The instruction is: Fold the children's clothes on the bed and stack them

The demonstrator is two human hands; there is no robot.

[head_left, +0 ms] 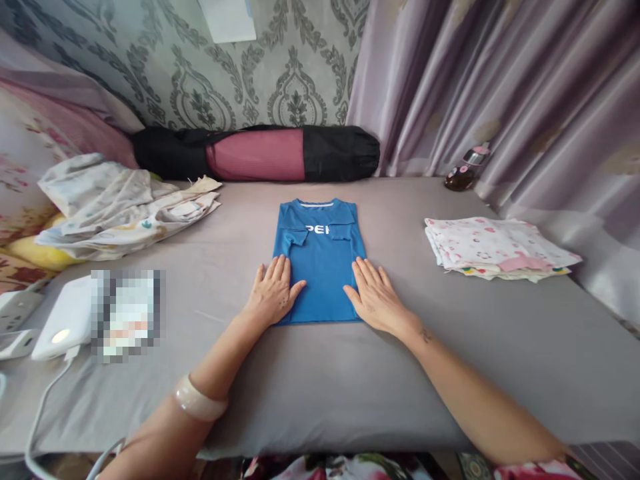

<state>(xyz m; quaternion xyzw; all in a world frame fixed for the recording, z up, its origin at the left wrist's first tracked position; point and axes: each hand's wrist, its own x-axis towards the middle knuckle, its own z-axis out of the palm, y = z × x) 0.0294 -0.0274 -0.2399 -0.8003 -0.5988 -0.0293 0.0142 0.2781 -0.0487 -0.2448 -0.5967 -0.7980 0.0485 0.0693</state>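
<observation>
A blue long-sleeved shirt [321, 283] lies flat in front of me, its collar pointing away. Both sides and sleeves are folded inward over the front, partly covering white lettering near the chest. My left hand [274, 291] rests flat on the shirt's lower left edge, fingers stretched out. On the opposite edge, my right hand [374, 295] lies flat too, with its thumb on the fabric and fingers extended.
Folded patterned cloths [490, 243] are stacked at right, a bottle [463, 170] behind them. A rolled mat [255, 155] lies along the wall. At left are crumpled cloths [115, 200], a white power bank [67, 313] with a cable, and a blurred-out object [131, 317].
</observation>
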